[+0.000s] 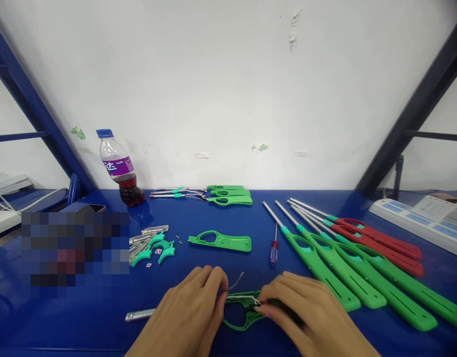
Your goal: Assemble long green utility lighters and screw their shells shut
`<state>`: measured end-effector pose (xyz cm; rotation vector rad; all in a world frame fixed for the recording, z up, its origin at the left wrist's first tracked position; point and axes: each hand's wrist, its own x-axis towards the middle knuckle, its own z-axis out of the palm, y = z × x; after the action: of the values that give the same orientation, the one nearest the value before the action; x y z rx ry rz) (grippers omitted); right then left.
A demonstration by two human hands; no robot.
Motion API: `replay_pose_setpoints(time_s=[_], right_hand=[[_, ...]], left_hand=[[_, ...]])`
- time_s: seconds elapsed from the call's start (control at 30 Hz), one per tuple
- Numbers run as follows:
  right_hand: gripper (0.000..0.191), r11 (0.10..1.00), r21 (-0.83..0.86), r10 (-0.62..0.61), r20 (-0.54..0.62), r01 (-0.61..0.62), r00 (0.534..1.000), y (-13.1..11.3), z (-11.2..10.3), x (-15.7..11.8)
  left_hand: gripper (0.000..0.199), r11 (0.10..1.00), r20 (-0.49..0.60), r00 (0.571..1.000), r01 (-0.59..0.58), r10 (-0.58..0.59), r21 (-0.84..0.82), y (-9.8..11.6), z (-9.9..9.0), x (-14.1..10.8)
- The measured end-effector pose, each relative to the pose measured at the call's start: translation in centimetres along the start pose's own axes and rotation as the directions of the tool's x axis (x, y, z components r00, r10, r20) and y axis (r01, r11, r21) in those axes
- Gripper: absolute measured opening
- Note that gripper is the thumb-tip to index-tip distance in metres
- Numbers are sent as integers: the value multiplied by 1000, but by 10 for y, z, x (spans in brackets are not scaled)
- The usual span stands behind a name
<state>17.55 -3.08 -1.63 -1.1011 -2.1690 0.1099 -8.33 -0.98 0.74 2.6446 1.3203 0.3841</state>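
Observation:
A long-nosed lighter's open green handle shell (239, 325) lies between my hands at the table's front, its trigger loop showing. My left hand (195, 307) is closed over the front of this lighter, and its metal tube (140, 315) sticks out to the left. With thumb and fingertips my right hand (303, 307) pinches at a thin white wire (243, 297) and a black part inside the shell. The right hand covers the rear of the shell. A loose grey wire end (236, 281) rises by my left fingertips. Beyond lies a matching green half shell (220, 241).
Several green lighters (321, 270) and red lighters (377, 238) lie at right, beside a screwdriver (273, 252). Teal triggers (165, 249) and clear gas tanks (139, 245) are piled left. Behind are wired metal tubes (169, 195), green shells (230, 200) and a drink bottle (120, 168).

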Motion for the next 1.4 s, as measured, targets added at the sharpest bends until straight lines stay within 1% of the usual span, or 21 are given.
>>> replay_pose_setpoints(time_s=[0.2,0.37,0.43,0.53,0.6,0.67,0.73,0.77,0.8,0.87,0.93,1.03,1.17,1.3,1.4], right_hand=[[25,1000,21,22,32,-23,999,-1,-1,-1],[23,999,33,32,39,-33,999,0,-1,-2],[24,999,37,31,46,-33,998,1,-1,-2],[25,999,35,28,50,-29,998,1,-1,-1],[26,999,30,27,56,-28,998,1,-1,0],[27,999,27,27,61,-28,998,1,-1,0],[28,999,25,22,52,-24,998,1,-2,1],[28,999,25,23,45,-24,999,1,-2,1],[28,999,27,23,40,-24,999,1,-1,0],[28,999,33,25,37,-26,999,0,-1,0],[26,999,33,23,39,-24,999,0,-1,0],[24,999,32,26,40,-27,999,0,-1,0],[21,999,32,30,38,-31,999,-1,-2,-1],[19,998,45,37,59,-39,998,1,-2,-1],[20,998,43,34,74,-38,997,2,0,-2]], left_hand=[[26,998,55,998,-24,21,65,0,1,5],[24,992,75,996,-55,47,110,3,3,8],[24,992,40,997,-75,71,97,1,3,9],[24,996,-69,996,-59,63,62,-11,-4,9],[26,998,-138,990,6,2,60,-27,-16,7],[29,986,-132,984,132,-118,105,-47,-31,4],[31,951,-156,959,260,-235,168,-66,-46,1],[31,925,-147,942,326,-301,196,-73,-52,0],[31,904,-137,928,369,-346,219,-80,-56,0],[29,879,-114,911,413,-397,238,-87,-60,0],[25,878,-107,908,419,-405,233,-90,-59,2],[21,878,-104,905,425,-412,221,-90,-52,6],[24,877,-109,903,429,-415,217,-91,-47,6],[28,878,-128,908,418,-399,232,-91,-56,-1],[29,914,-143,920,382,-364,134,-78,-62,-5]])
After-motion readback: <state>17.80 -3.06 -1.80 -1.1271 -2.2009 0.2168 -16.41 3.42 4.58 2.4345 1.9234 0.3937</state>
